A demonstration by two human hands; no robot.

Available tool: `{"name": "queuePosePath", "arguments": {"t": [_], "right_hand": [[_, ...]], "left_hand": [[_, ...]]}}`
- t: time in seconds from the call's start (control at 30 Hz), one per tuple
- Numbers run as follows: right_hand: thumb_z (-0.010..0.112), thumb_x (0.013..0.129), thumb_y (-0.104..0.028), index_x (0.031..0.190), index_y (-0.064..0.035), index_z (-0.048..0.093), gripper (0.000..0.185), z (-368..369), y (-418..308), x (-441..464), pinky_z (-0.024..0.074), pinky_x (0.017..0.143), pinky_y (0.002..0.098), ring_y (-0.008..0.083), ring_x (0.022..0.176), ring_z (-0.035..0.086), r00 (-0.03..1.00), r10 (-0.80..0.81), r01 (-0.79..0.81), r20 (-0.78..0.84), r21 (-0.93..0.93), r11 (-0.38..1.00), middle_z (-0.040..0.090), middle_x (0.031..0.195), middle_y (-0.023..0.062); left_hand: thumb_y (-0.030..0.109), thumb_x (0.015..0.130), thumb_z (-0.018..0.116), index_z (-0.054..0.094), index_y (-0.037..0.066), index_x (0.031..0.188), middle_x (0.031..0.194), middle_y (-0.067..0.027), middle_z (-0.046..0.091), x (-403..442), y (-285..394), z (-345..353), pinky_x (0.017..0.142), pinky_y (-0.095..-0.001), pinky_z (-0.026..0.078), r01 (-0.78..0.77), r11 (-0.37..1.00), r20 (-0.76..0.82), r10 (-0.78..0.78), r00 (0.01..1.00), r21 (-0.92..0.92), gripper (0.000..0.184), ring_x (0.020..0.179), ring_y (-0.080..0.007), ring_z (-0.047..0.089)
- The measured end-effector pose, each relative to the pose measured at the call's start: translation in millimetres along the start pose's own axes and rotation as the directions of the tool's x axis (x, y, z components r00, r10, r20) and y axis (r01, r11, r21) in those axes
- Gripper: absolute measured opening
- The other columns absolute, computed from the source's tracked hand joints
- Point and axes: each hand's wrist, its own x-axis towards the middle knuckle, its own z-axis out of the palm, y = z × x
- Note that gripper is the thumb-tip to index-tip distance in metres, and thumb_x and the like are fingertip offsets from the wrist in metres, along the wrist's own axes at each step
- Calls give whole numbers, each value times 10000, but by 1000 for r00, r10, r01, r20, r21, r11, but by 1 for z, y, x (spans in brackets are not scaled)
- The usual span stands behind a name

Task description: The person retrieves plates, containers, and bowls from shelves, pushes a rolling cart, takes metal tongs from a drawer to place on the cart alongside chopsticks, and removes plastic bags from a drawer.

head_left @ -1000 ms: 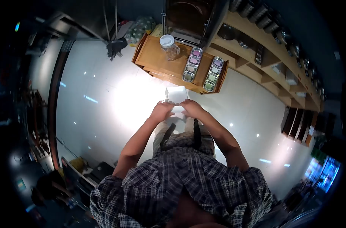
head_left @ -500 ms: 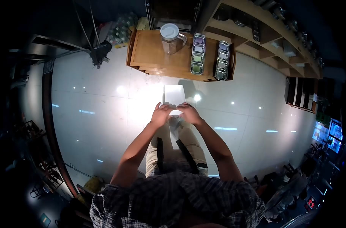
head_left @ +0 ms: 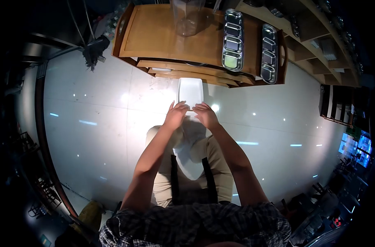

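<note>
A white rectangular plate (head_left: 190, 89), maybe a stack of them, is held out in front of my bent knees, close to the lower front of a wooden cabinet (head_left: 154, 37). My left hand (head_left: 175, 115) is closed on the left part of the plate's near edge. At the right part of that edge, my right hand (head_left: 206, 115) grips it too, fingers over the rim. The thumbs and the underside are hidden.
On the cabinet top stand a clear pitcher (head_left: 187, 22) and two metal compartment trays, one left (head_left: 232, 41) and one right (head_left: 269, 53). Open shelving (head_left: 307, 31) rises at the right. A dark mop (head_left: 95, 51) hangs at the left above the tiled floor (head_left: 88, 94).
The cabinet looks nearer and larger, and the pitcher's lid has left the view. My knees are more bent. Both hands, still on the white plate, have come closer to the cabinet's front.
</note>
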Motion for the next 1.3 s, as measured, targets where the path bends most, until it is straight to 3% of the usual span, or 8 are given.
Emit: {"name": "queuePosePath", "arguments": {"t": [0.17,0.3,0.37,0.5,0.8,0.97,1.07,1.3], "right_hand": [[664,728,-73,1067,-77,624,341,55,75,32,335,1061,395,198,1162,520,994,-45,37,-102,-78,996,627,1131,40],[632,752,-90,1060,-84,632,308,90,124,61,314,1071,392,195,1167,518,978,-58,30,-201,-138,990,627,1140,22],[624,762,-101,1056,-94,635,295,100,148,77,320,1072,380,190,1178,511,962,-77,25,-262,-196,980,628,1147,24],[615,766,-97,1046,-97,636,281,118,190,105,348,1051,370,201,1175,512,929,-101,11,-357,-246,969,634,1137,30],[530,794,-72,1027,-102,630,255,113,210,126,430,921,385,246,1035,573,921,-72,-55,-383,-309,949,658,1003,43],[511,799,-79,1072,-152,616,302,119,205,140,432,801,385,231,937,595,917,84,-206,-390,-283,937,645,948,32],[503,802,-87,1114,-177,600,339,122,196,140,421,820,381,213,937,598,907,98,-270,-410,-387,882,642,975,24],[446,841,-129,1139,-174,590,334,126,202,141,399,865,416,211,965,591,916,93,-269,-391,-426,864,645,1006,19]], "left_hand": [[50,726,629,630,100,1004,1151,-4,605,50,-59,53,1075,-532,228,-83,990,-121,97,988,117,282,1248,-220,431],[47,718,630,615,97,1030,1322,-44,479,88,-88,92,1068,-551,226,-65,972,-243,120,963,226,317,1289,-266,368],[59,787,532,560,97,1173,1411,-122,365,104,-83,96,1073,-570,188,90,966,-359,4,933,245,389,1316,-320,315],[79,792,555,413,126,1356,1445,-189,285,125,-90,103,1044,-614,183,279,900,-408,-129,904,335,583,1339,-377,260],[175,836,540,353,140,1400,1467,-179,257,155,-77,112,1042,-627,184,313,874,-290,-211,933,372,595,1348,-375,250],[217,841,546,355,147,1401,1483,-165,239,152,-76,116,1051,-622,161,353,850,-240,-277,931,390,595,1356,-364,238],[296,822,626,321,172,1415,1491,-141,226,150,-74,116,1062,-593,188,349,798,-212,-279,937,491,678,1359,-336,241],[295,813,630,351,152,1399,1484,-136,248,149,-77,116,1053,-593,204,349,811,-228,-270,935,469,664,1351,-327,258]]}}
